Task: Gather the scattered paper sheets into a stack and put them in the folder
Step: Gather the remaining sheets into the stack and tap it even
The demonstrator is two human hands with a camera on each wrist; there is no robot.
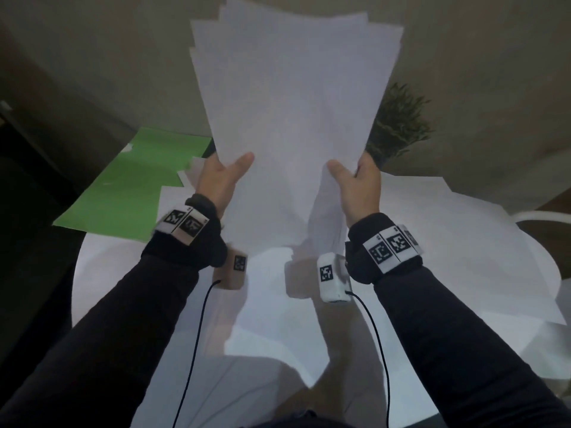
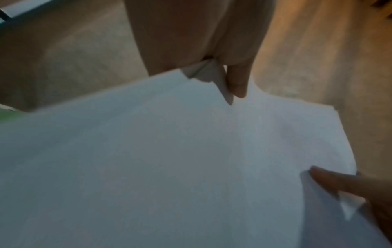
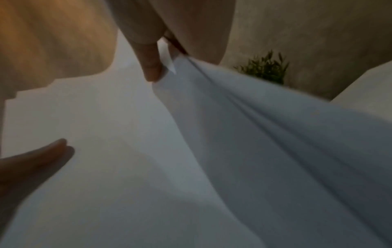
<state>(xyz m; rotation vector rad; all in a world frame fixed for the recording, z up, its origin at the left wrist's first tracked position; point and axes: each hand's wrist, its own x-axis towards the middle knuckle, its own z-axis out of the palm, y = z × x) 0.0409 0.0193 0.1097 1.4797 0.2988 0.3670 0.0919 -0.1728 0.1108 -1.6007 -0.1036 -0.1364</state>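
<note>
I have most of the paper sheets up in the air between my two hands, standing tall in front of me. They are together in one bunch, but it is not a neat stack yet. The top edges stick out like steps, some a bit to one side and some a bit higher. I think the gathering part is mostly done, and the tidying part is not.

The green folder lies open and flat, past my left hand and off to its left side. No sheets from my bunch are in it yet. A few more white sheets lie flat below and to the right of my right hand, and one or two peek out near the folder's edge. So I guess I need to pick those up too, tap the bunch straight, and then slide it all into the folder.

My left hand grips the bottom left corner of the bunch. Its thumb is on the side facing me, and the fingers are behind the paper. My right hand grips the bottom right corner the same way, thumb in front. On that side the paper bends into long folds.

Just behind my right hand is a small green plant.
</note>
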